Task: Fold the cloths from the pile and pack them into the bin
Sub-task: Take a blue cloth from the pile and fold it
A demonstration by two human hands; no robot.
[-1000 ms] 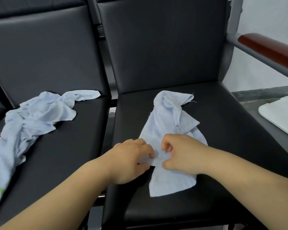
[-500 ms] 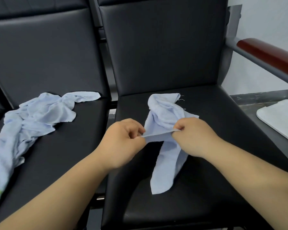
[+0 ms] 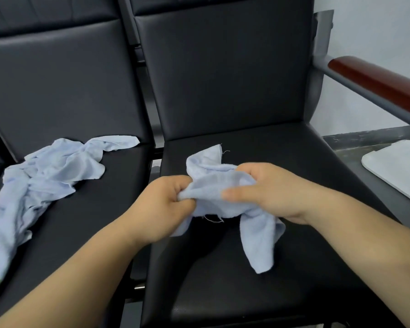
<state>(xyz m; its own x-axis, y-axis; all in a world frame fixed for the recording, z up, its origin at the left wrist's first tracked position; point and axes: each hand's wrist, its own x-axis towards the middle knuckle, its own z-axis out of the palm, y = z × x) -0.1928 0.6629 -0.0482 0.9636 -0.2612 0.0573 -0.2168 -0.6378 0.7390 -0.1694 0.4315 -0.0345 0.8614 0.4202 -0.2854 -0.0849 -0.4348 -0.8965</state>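
Observation:
A crumpled pale blue cloth [image 3: 213,192] is held up over the right black seat [image 3: 282,162]. My left hand [image 3: 161,207] grips its left edge with curled fingers. My right hand [image 3: 272,190] grips its right side, thumb lying across the front. One end of the cloth hangs down toward the seat, and another corner sticks up behind my hands. A pile of pale blue cloths [image 3: 40,185] lies spread on the left seat, apart from both hands. No bin is plainly in view.
Two black padded chairs stand side by side with a gap between them. A red-brown armrest [image 3: 376,84] on a grey bar runs along the right. A white flat object [image 3: 398,166] lies at the right edge, partly cut off.
Both hands have lifted the cloth off the right seat and bunched it between them. It lay on the seat a second ago; now only one end hangs down.

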